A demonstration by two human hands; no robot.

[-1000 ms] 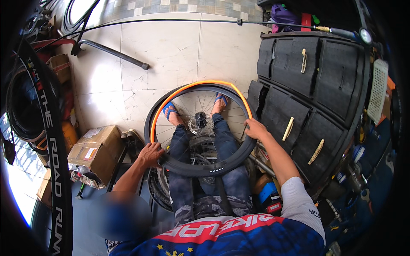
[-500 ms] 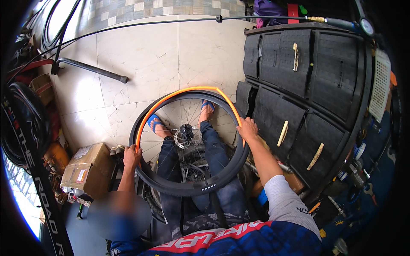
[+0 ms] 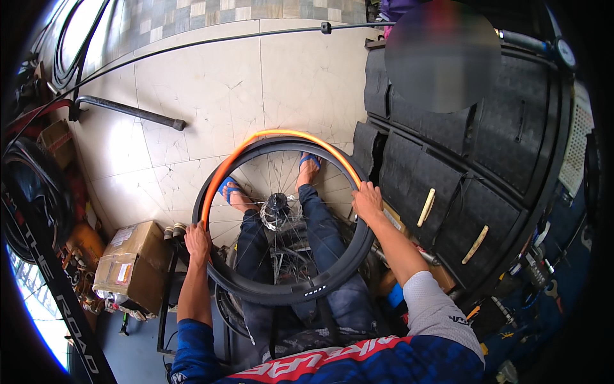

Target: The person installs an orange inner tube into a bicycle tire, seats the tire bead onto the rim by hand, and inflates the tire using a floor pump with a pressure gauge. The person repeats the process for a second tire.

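Note:
My left hand (image 3: 197,238) is closed on the left side of a bicycle wheel (image 3: 297,288) with a black tyre, where an orange inner tube (image 3: 316,139) lies along the rim. On the right side, my right hand (image 3: 367,201) grips the tyre and tube, its fingers curled over them. The tube arches over the wheel's far half, with a slight bend near the top. At the centre are spokes and a hub (image 3: 276,206) with a cassette and disc rotor. The wheel lies flat over my legs, my sandalled feet showing through the spokes.
Black drawers (image 3: 412,166) stand at right, with tools (image 3: 550,288) beyond. A cardboard box (image 3: 131,269) and coiled tyres (image 3: 35,205) are at left. A bent metal bar (image 3: 134,110) lies on the tiled floor (image 3: 204,83); a black hose (image 3: 288,31) crosses the top. A blurred patch hides part of the drawers.
The wheel sits a little further left and lower in view. My left hand has moved higher along its side, and the orange tube's bend has shifted from upper right to upper left.

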